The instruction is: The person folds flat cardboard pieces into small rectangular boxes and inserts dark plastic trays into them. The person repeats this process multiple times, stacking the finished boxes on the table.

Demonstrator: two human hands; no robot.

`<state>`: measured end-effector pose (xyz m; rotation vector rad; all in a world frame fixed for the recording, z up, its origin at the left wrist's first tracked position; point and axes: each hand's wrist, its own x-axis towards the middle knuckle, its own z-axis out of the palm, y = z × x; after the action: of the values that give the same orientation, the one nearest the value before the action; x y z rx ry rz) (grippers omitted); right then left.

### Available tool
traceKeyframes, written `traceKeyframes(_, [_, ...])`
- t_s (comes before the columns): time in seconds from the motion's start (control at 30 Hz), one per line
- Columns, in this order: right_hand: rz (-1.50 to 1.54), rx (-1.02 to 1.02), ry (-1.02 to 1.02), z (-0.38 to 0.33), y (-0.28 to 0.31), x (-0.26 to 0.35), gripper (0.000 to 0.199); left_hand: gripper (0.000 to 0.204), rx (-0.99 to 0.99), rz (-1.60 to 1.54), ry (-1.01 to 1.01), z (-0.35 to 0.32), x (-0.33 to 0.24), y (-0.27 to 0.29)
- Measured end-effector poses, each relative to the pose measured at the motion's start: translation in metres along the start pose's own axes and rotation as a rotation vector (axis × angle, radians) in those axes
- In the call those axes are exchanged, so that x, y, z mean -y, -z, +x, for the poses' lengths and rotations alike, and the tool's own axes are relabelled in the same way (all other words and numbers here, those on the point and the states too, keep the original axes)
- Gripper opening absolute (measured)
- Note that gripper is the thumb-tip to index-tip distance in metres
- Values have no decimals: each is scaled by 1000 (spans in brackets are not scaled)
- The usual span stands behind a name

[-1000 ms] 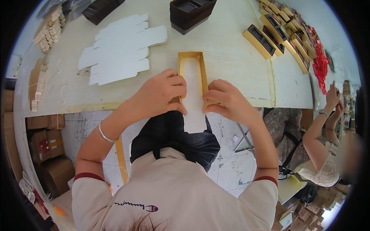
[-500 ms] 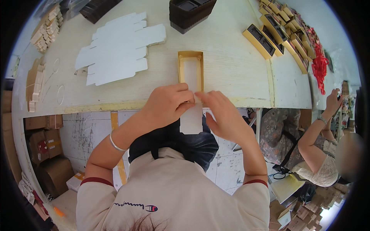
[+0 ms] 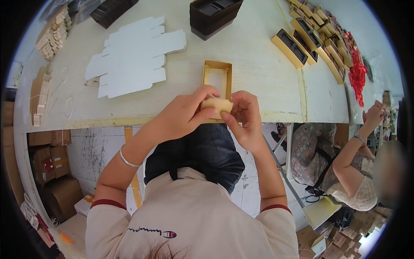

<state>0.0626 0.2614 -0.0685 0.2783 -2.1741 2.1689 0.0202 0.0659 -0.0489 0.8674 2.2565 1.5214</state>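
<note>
A narrow gold cardboard box [image 3: 230, 77] lies at the table's front edge with its inside facing up. Its near end flap [image 3: 218, 104] is bent upward and shows its tan outer side, a little blurred. My left hand [image 3: 189, 111] pinches this flap at its left, thumb in front and fingers behind. At the right corner my right hand [image 3: 246, 118] grips the flap and side wall, its thumb pressed to the front and its fingers curled. The near part of the box is hidden behind both hands.
Flat white box blanks [image 3: 133, 58] lie to the left. A stack of dark plastic trays [image 3: 213, 19] stands at the back. Gold boxes with dark inserts [image 3: 290, 48] and red ribbons [image 3: 357, 77] fill the far right. Another person [image 3: 351, 168] sits at the right.
The white-lined end flap that hung over the table edge is now folded up. My right hand has turned and closed at the corner, and the box has shifted slightly right.
</note>
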Motion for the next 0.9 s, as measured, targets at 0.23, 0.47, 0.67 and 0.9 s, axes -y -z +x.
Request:
traceKeyframes(0.23, [-963,14,587,-4,-3,1,37,14,-362,363,-204,-5,-3,-22])
traceKeyframes(0.47, [-1092,306,338,7,-6,22,15,17,-100,583,-94,-8,-8,-16])
traceKeyframes(0.67, [-959,552,174,29,8,32,11,29,312,539,150,15,-39,16])
traceKeyframes(0.9, [-1077,878,253,48,36,64,23,72,47,870,-347,21,-9,47])
